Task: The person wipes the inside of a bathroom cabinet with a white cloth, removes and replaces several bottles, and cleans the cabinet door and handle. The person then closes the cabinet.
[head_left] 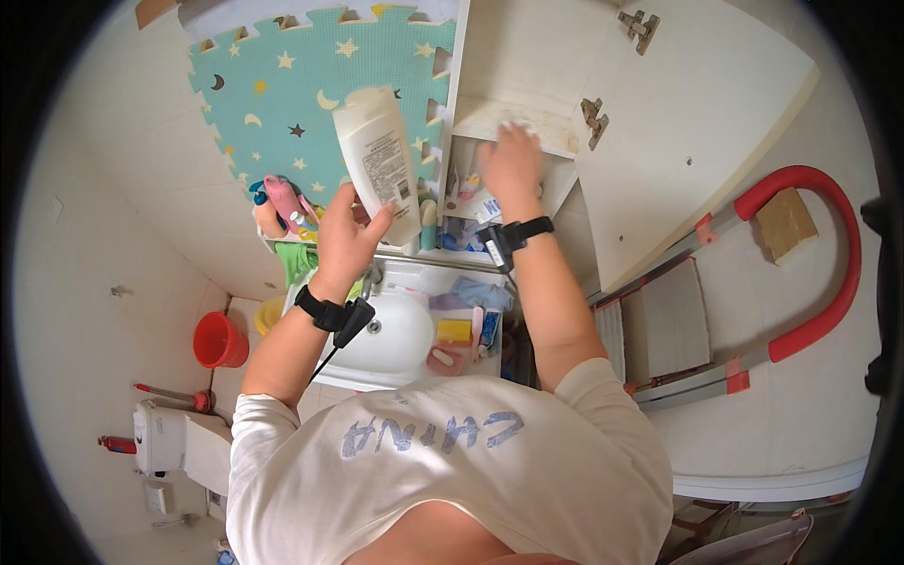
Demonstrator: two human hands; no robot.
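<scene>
A large white plastic bottle (pixel 365 141) with a printed back label is gripped near its lower end by my left hand (pixel 347 235). It tilts in front of a teal foam mat (pixel 273 89) patterned with stars and moons. My right hand (pixel 511 162) reaches to a white shelf (pixel 471 121) inside an open wall cabinet. Its fingers are smeared by motion, and whether they hold anything is unclear. Below that shelf, small packets and items (pixel 468 188) lie in a lower compartment. Both wrists wear black straps with small devices.
The cabinet door (pixel 702 104) stands open to the right, beside a ladder with a red padded rail (pixel 843 254). A white sink (pixel 386 344) lies below my hands, with a yellow sponge (pixel 454 330) on its rim. Pink bottles (pixel 281 198) crowd the left ledge; a red bucket (pixel 221 341) is further left.
</scene>
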